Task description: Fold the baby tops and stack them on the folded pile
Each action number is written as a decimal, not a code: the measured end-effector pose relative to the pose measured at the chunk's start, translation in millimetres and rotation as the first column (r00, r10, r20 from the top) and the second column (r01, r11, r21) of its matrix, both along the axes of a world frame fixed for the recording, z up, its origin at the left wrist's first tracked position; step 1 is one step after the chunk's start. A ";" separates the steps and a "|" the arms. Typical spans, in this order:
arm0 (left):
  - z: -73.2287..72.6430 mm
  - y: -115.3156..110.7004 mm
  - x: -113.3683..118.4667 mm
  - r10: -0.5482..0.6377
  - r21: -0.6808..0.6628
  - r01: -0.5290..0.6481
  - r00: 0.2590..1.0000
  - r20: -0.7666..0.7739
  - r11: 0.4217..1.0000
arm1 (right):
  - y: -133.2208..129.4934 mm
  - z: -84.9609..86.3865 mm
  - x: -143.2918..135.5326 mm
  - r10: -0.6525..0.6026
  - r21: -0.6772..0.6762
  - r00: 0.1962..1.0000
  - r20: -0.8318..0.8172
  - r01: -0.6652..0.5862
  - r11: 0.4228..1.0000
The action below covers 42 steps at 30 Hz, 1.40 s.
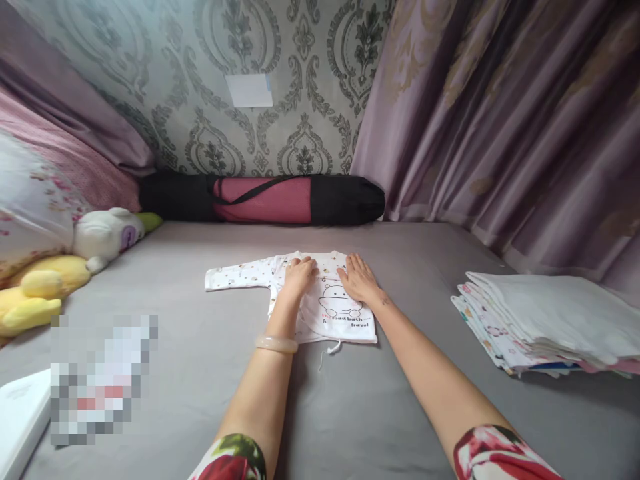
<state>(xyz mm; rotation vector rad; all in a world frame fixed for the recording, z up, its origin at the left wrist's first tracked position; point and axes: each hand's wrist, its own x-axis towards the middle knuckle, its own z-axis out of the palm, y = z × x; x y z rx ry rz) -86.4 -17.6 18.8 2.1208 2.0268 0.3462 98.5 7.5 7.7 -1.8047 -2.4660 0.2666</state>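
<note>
A small white baby shirt [340, 327] lies spread on the grey bed sheet. It bears a cartoon animal, some lettering and a small print on the shoulders and sleeve. One long sleeve [237, 275] stretches out to the left; on the right no sleeve sticks out, and patterned cloth lies across the upper chest. My left hand [299, 275], fingers curled, grips the fabric near the collar. My right hand [361, 279] rests flat on the right shoulder edge, fingers extended. White ties [334, 347] trail from the lower hem.
A stack of folded cloths [545, 327] sits at the right. Plush toys [105, 235] and a floral pillow [30, 200] are at the left, with a white box-like object [23, 420] and a blurred-out item nearer. A black and maroon long bag [265, 200] lies along the wall, beside purple curtains [450, 133].
</note>
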 end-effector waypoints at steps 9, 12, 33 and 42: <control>-10.3 8.1 0.3 0.297 0.067 -0.312 0.939 0.175 0.948 | 10.5 1.6 8.3 0.022 -0.100 0.988 -0.151 -0.037 0.994; -12.6 10.6 -0.1 0.319 0.066 -0.341 0.920 0.229 0.938 | 25.0 1.6 22.5 -0.077 -0.149 0.897 -0.434 0.013 0.989; -5.4 11.7 0.9 0.420 0.000 -0.433 0.874 0.244 0.901 | 25.5 4.4 -26.5 -0.067 0.037 0.996 -0.054 0.069 0.997; 19.2 6.1 -16.4 0.417 -0.021 -0.425 0.876 0.242 0.905 | 24.0 -10.4 -23.9 -0.075 0.060 0.996 -0.045 0.078 0.995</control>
